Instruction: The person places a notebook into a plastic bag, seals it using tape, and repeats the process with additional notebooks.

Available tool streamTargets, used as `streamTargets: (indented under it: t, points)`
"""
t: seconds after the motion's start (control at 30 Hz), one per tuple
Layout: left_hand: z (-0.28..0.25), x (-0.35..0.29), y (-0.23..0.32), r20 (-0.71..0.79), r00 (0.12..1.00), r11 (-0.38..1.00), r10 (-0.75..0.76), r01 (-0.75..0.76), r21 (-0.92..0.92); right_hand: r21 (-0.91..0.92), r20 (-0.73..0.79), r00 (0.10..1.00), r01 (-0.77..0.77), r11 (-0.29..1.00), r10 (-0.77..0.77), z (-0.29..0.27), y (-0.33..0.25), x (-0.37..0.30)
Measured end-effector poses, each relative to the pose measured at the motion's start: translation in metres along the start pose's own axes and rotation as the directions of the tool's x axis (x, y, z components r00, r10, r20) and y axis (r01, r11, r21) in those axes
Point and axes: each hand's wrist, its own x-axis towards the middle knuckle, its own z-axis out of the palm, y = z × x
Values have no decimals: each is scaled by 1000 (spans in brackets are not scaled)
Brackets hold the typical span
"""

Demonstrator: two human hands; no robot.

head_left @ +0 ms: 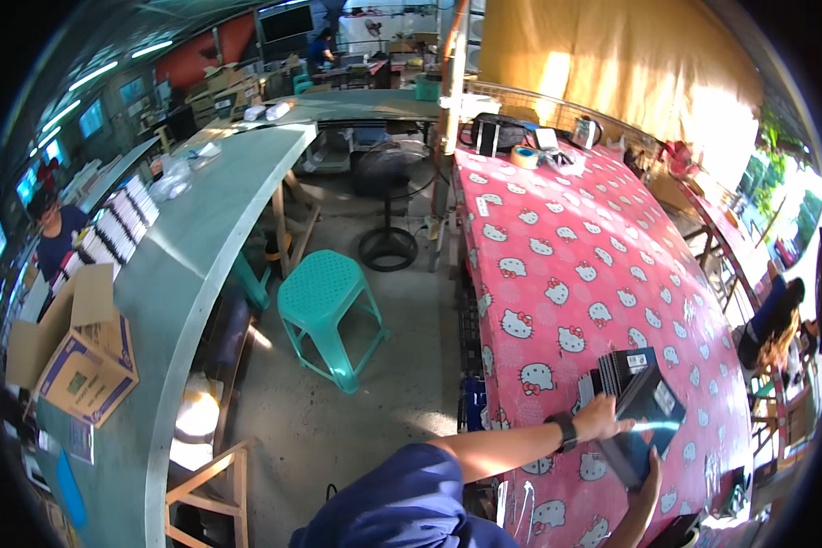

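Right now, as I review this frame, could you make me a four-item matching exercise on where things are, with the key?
1. Black wristband
2. Cardboard box with raised flaps
3. Dark-covered booklets
4. Yellowish curtain

A. On the gray-green table
B. Hanging beyond the far end of the pink table
C. At both hands
D. On the left wrist

Pairs: 1-D, 2-A, 3-C, 4-B

The tabletop (543, 301) at right of the frame wears a glossy pink cat-print cover; dark-covered books (628, 360) lie toward its lower right, with a black bag (495, 121) and tape roll (524, 163) along its upper edge.
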Motion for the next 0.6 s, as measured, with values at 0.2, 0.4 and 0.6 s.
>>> streamTargets:
  t: [0.2, 0.4, 0.6]
  points:
    - [-5, -64, -15, 671, 740, 113, 32, 665, -738, -132, -248, 969, -35, 991, 1, 35, 25, -120]
    - [26, -102, 14, 423, 810, 629, 406, 89, -773, -242, 29, 777, 615, 750, -628, 2, 61, -180]
    - [69, -127, -14, 487, 688, 658, 539, 17, -753, -546, -240, 947, 50, 837, -213, -91, 104, -213]
